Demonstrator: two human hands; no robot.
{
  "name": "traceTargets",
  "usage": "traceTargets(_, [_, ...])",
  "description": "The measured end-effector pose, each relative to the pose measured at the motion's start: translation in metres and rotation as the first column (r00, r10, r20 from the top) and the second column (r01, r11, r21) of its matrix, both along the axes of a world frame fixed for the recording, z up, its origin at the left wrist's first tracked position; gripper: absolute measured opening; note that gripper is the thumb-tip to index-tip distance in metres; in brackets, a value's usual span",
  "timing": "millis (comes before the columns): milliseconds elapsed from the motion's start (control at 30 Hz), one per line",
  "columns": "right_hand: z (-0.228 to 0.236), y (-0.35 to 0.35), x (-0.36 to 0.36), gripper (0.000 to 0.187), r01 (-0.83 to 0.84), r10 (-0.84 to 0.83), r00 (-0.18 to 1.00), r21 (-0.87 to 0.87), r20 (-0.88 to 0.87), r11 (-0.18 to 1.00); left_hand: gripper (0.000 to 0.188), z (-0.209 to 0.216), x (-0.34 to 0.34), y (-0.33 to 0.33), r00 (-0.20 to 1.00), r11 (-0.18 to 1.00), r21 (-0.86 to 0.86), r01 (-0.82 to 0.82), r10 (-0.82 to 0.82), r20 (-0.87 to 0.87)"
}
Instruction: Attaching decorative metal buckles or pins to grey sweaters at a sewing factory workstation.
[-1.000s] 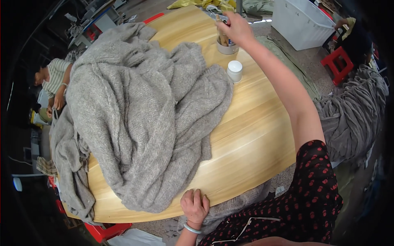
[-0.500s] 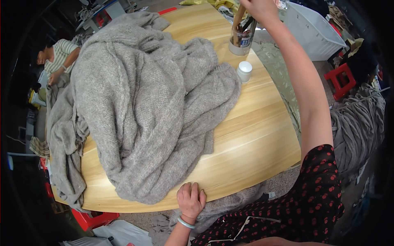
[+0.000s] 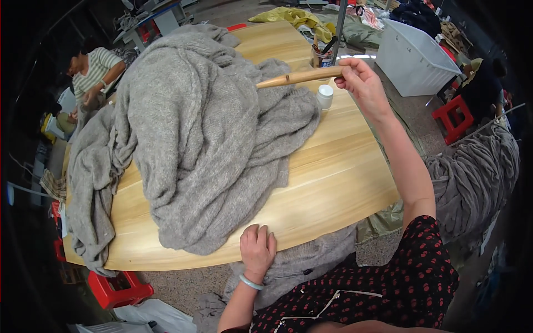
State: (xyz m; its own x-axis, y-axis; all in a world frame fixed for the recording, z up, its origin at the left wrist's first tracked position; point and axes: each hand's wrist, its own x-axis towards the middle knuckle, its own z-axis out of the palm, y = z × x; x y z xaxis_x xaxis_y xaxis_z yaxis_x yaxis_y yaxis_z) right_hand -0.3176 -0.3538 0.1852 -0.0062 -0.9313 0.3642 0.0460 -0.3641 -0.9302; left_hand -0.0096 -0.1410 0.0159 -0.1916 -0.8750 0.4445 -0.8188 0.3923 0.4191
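Note:
My right hand [image 3: 363, 89] is raised over the far right of the table, closed around the thick end of a pale wooden pointed stick [image 3: 300, 76]. The stick lies nearly level, its tapered tip toward the left, above a heap of grey knitted fabric [image 3: 194, 127]. At the near table edge my left hand [image 3: 257, 250] rests palm down, holding nothing, its fingers stretched onto the wood beside the heap. Near the right hand stand a small white lidded jar [image 3: 325, 97] and a tool cup [image 3: 322, 55] with several handles sticking out.
The wooden table [image 3: 333, 161] has a curved right edge. Beyond it are a white plastic bin [image 3: 413, 58], a red stool [image 3: 452, 119] and bundled grey fabric [image 3: 477, 177]. Another red stool [image 3: 119, 288] is below the near left. A person in a striped top [image 3: 97, 69] handles fabric at the left.
My right hand has come away from the tool cup, nearer to me, carrying the wooden stick, which has swung from upright to nearly level. My left hand stays at the table edge.

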Motion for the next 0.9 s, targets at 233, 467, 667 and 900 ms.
traceTargets(233, [-0.009,0.042,0.08,0.02,-0.207,0.208,0.978,0.044,-0.005,0.977,0.013,0.036,0.015,-0.014,0.812,0.965,0.257,0.048,0.112,-0.573])
traceTargets(467, [-0.05,0.129,0.217,0.015,-0.644,0.591,0.764,0.356,0.258,0.677,0.034,0.103,0.021,-0.024,0.196,0.996,0.052,-0.071,0.065,-0.978])
traceTargets(667, [-0.081,0.175,0.285,0.023,-0.792,0.812,0.583,0.247,0.032,0.559,0.027,0.128,0.113,0.057,0.243,0.875,0.061,-0.48,0.199,-0.949])
traceTargets(900, [-0.132,0.142,0.287,0.012,-0.699,0.52,0.581,-0.056,-0.626,0.713,0.026,0.172,0.326,0.283,-0.156,0.287,0.217,-0.933,0.223,-0.962])
